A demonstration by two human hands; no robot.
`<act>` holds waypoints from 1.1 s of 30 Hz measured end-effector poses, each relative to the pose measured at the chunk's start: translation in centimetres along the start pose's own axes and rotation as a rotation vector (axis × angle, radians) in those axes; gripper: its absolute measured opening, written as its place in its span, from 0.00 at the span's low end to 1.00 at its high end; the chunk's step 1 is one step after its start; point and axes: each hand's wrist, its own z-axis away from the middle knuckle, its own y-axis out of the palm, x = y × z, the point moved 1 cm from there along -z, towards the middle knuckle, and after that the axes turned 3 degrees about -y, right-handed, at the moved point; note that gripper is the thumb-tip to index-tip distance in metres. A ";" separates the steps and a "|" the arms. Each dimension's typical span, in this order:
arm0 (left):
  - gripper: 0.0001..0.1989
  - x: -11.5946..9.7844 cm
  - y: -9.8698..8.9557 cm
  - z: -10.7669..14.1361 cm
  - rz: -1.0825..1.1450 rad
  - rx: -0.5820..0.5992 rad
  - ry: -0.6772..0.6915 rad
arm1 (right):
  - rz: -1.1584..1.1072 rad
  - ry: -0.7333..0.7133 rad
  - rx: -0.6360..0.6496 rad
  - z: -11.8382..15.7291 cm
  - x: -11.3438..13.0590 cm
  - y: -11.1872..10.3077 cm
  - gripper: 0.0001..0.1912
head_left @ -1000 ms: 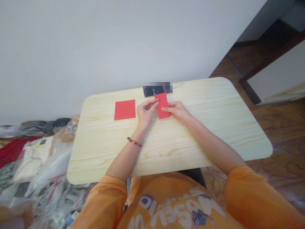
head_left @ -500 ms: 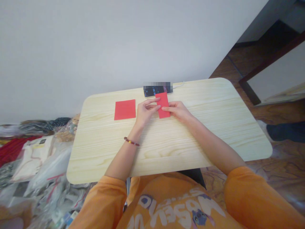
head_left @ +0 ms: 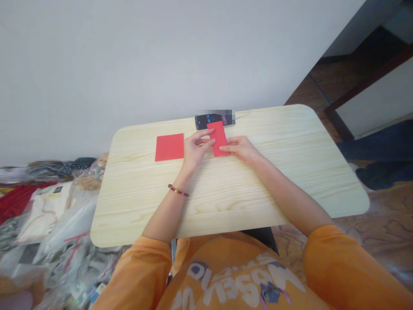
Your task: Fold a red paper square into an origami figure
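Observation:
A narrow, folded piece of red paper [head_left: 218, 137] is held between my two hands, tilted a little to the left above the table. My left hand [head_left: 194, 147] grips its left edge, thumb and fingers on the paper. On the lower right edge, my right hand [head_left: 240, 148] pinches it with the thumb on top; the fingers behind are partly hidden. Left of my left hand lies a flat square stack or sheet of red paper [head_left: 169, 147]; which of the two I cannot tell.
Behind the paper, a phone [head_left: 202, 122] with a lit timer lies at the back of the pale wooden table [head_left: 251, 193], with a white cable [head_left: 242, 114]. Bagged clothes [head_left: 64, 224] crowd the floor at left. At right, a person's leg [head_left: 383, 172] is beside the table.
The red paper in my hands has tilted further left and risen slightly. Both hands keep their hold. At right, the other person's leg has shifted.

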 end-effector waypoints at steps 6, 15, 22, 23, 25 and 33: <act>0.17 0.2 -0.1 -0.1 0.002 0.004 0.002 | -0.008 0.007 -0.014 0.0 0.0 0.1 0.21; 0.16 0.2 -0.1 -0.1 0.014 0.006 -0.005 | 0.006 -0.004 -0.031 -0.1 -0.1 0.0 0.20; 0.17 0.0 -0.2 -0.1 0.034 0.013 -0.022 | 0.022 -0.018 -0.025 0.0 -0.1 0.0 0.20; 0.17 0.0 -0.2 -0.1 0.034 0.013 -0.021 | 0.025 -0.017 -0.022 0.0 0.0 0.0 0.20; 0.17 0.0 -0.2 0.0 0.034 0.015 -0.019 | 0.027 -0.015 -0.019 0.1 0.0 0.1 0.20; 0.16 0.0 -0.2 -0.2 0.006 0.011 -0.004 | 0.047 -0.026 -0.021 0.0 -0.1 0.0 0.20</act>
